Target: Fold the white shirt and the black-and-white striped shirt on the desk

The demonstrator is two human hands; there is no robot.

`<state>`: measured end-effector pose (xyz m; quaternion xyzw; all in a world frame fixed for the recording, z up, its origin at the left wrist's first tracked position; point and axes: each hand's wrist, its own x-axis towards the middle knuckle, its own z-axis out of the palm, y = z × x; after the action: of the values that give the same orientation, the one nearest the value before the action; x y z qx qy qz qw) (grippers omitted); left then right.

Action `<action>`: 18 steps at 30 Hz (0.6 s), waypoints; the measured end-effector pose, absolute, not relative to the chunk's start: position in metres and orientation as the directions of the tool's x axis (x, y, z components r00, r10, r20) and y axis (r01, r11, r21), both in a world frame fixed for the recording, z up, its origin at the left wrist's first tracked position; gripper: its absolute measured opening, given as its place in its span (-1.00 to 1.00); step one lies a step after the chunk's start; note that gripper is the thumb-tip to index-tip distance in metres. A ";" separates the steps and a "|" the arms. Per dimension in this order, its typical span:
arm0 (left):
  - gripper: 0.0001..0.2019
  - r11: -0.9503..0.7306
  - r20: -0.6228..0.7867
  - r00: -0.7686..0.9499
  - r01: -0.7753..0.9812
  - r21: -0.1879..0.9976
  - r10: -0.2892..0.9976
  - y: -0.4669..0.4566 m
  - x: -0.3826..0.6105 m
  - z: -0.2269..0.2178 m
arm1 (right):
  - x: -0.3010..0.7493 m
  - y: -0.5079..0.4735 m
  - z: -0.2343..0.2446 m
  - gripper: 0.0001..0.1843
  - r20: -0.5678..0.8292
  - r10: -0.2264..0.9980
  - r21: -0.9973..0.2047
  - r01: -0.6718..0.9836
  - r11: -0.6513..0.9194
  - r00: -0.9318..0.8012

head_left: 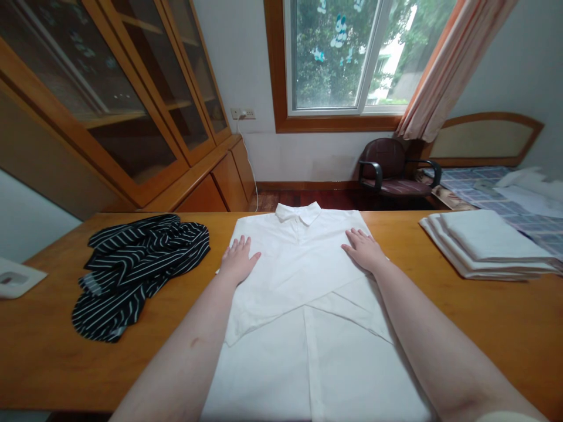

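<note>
A white collared shirt (303, 351) lies spread on the wooden table, its collar toward the far edge. Both sleeves are folded inward across the chest and overlap near the middle. My left hand (238, 259) rests flat on the shirt's left side below the shoulder, fingers spread. On the opposite side, my right hand (363, 249) lies flat near the right shoulder, its fingers apart too. Neither hand grips the cloth. The shirt's lower end runs out of view at the bottom.
To the left is a crumpled black-and-white striped garment (145, 264), with a white object (20, 278) at the table's left edge. Folded white cloths (488, 243) are stacked at the right. Beyond the wooden table (409, 246) stand an office chair (387, 167), a bed and a glass-door cabinet (145, 99).
</note>
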<state>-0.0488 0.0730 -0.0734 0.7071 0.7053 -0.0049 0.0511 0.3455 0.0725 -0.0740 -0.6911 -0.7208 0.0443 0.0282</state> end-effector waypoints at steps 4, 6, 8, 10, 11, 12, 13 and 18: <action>-0.28 0.086 -0.136 -0.074 0.993 0.086 0.988 0.076 -0.043 -0.065 | 0.344 0.071 -0.072 -0.31 -0.018 0.999 -0.099 0.994 0.038 -0.040; -0.30 0.160 -0.148 -0.142 0.980 0.116 0.979 0.083 -0.035 -0.055 | 0.344 0.071 -0.072 -0.31 -0.012 0.999 -0.099 0.994 0.038 -0.039; -0.38 0.174 -0.110 -0.150 0.952 0.250 0.983 0.096 -0.022 -0.043 | 0.344 0.072 -0.073 -0.31 -0.013 0.999 -0.100 0.994 0.038 -0.040; -0.44 0.104 -0.055 -0.088 0.844 0.526 0.995 0.114 -0.003 -0.032 | 0.345 0.072 -0.074 -0.31 -0.015 0.999 -0.102 0.994 0.037 -0.039; -0.45 0.106 -0.069 -0.080 0.720 0.686 0.994 0.123 0.008 -0.029 | 0.345 0.072 -0.075 -0.31 -0.014 0.999 -0.102 0.994 0.037 -0.039; -0.46 0.108 -0.086 -0.066 0.656 0.747 0.994 0.132 0.020 -0.028 | 0.345 0.073 -0.076 -0.31 -0.011 0.999 -0.103 0.994 0.038 -0.039; -0.47 0.120 -0.103 -0.062 0.592 0.797 0.993 0.141 0.031 -0.028 | 0.345 0.073 -0.077 -0.31 -0.008 0.999 -0.103 0.994 0.038 -0.039; -0.46 0.151 -0.114 -0.113 0.412 0.898 0.987 0.167 0.065 -0.051 | 0.347 0.075 -0.080 -0.31 -0.014 0.999 -0.096 0.995 0.037 -0.038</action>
<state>0.0655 0.1673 -0.0508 0.5386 0.6496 0.3667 0.3918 0.3468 0.0746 -0.0795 -0.6928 -0.7195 0.0392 0.0284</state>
